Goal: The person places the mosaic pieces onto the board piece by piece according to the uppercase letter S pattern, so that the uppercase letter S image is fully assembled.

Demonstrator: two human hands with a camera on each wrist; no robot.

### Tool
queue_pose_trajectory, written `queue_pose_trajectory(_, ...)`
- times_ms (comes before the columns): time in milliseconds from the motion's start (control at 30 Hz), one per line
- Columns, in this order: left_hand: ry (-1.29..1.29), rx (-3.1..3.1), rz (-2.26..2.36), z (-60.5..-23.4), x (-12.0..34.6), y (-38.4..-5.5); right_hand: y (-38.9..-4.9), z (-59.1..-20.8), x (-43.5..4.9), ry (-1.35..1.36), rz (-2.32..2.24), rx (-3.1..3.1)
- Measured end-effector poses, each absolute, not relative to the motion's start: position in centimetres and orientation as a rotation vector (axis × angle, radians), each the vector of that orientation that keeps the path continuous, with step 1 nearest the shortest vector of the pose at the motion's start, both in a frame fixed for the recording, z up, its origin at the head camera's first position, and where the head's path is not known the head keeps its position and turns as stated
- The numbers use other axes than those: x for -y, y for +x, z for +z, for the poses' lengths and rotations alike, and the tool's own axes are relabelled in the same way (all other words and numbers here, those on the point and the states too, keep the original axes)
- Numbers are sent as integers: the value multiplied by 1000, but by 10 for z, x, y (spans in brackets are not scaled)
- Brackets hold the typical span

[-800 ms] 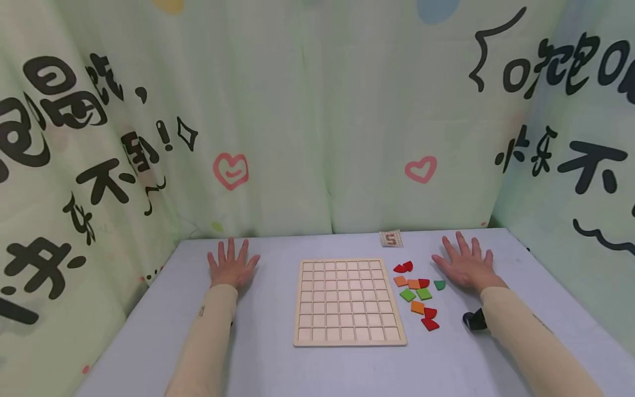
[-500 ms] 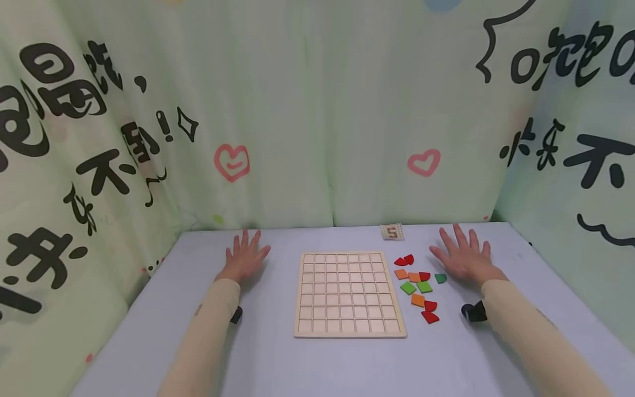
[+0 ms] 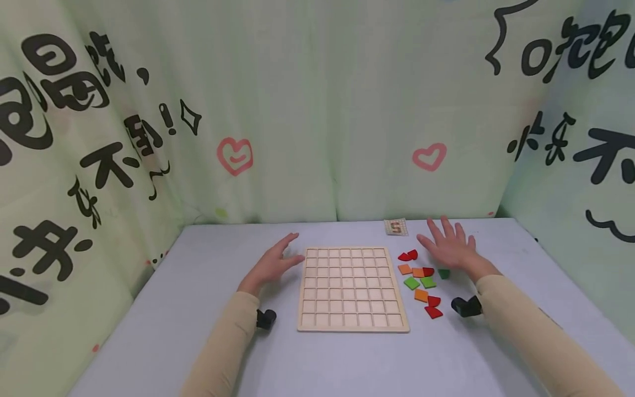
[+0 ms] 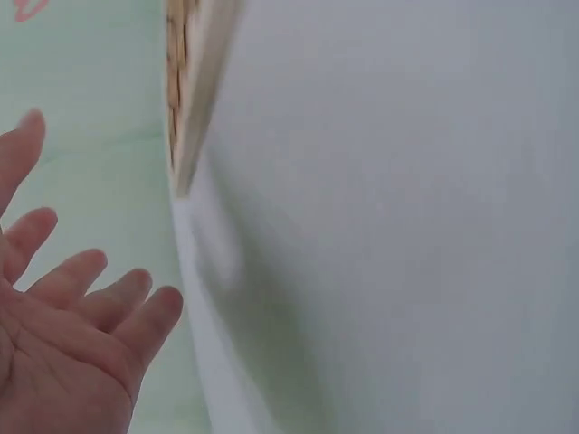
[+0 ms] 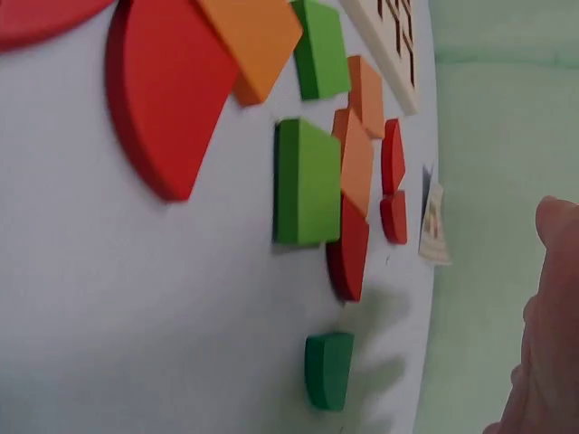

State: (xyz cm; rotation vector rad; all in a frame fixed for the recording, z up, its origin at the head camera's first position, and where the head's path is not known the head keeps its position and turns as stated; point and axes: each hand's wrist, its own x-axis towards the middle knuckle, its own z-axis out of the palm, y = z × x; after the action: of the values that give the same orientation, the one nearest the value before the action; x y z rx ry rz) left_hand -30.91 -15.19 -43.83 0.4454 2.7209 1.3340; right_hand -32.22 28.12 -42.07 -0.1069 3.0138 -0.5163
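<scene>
A pale wooden grid board (image 3: 353,289) lies flat in the middle of the table. My left hand (image 3: 272,266) hovers by its upper left corner, thumb and fingers spread, holding nothing; the left wrist view shows the palm side of the hand (image 4: 77,344) apart from the board's edge (image 4: 204,99). My right hand (image 3: 452,248), fingers extended, is above the table just right of the loose pieces and holds nothing. Those are red quarter-round pieces (image 3: 434,312), orange squares (image 3: 421,295), light green squares (image 3: 412,283) and one dark green piece (image 5: 328,371). In the right wrist view my hand (image 5: 552,334) shows only partly.
A small patterned card (image 3: 396,227) lies at the table's far edge, behind the pieces. Black wrist cameras (image 3: 466,306) hang under the sleeves. A pale green curtain (image 3: 322,110) with black writing stands behind the white table (image 3: 317,364).
My left hand has come rightward from the table's left side and turned toward the board. My right hand has shifted slightly left, toward the pieces. The head view has tilted down a little.
</scene>
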Motion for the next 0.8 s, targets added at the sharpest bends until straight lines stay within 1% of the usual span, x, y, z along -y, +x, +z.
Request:
queue_pose_trajectory(133, 516, -2659, 1429, -441, 140, -304, -322, -414, -267, -138, -559, -2991)
queue_pose_trajectory(333, 618, -2715, 1366, -447, 137, -299, -322, -407, -251, -177, -590, -2976)
queue_pose_trajectory(567, 594, -2750, 1235, -453, 140, -298, -322, -403, -242, -198, -631, -2966)
queue_pose_trajectory(800, 630, -2731, 1198, -461, 146, -297, -321, -404, -240, -193, -653, -2941)
